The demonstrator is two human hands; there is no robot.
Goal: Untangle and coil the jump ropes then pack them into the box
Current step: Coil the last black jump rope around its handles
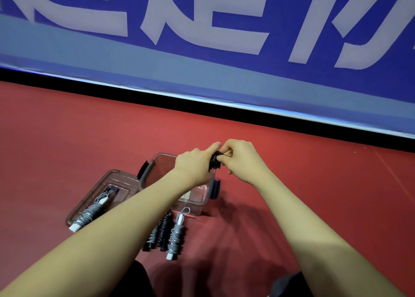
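A black jump rope, wound into a tight bundle, sits between both hands above the far right corner of the clear box. My left hand grips the bundle with the index finger stretched forward. My right hand pinches the rope's end at the bundle's top. A grey coiled rope with white handles lies on the box lid at the left. In front of the box lie two black coiled ropes and a grey coiled rope. The box interior is partly hidden by my left arm.
Everything rests on a red floor. A blue banner with large pale lettering runs along the far side above a black strip. My dark-clothed knees show at the bottom edge.
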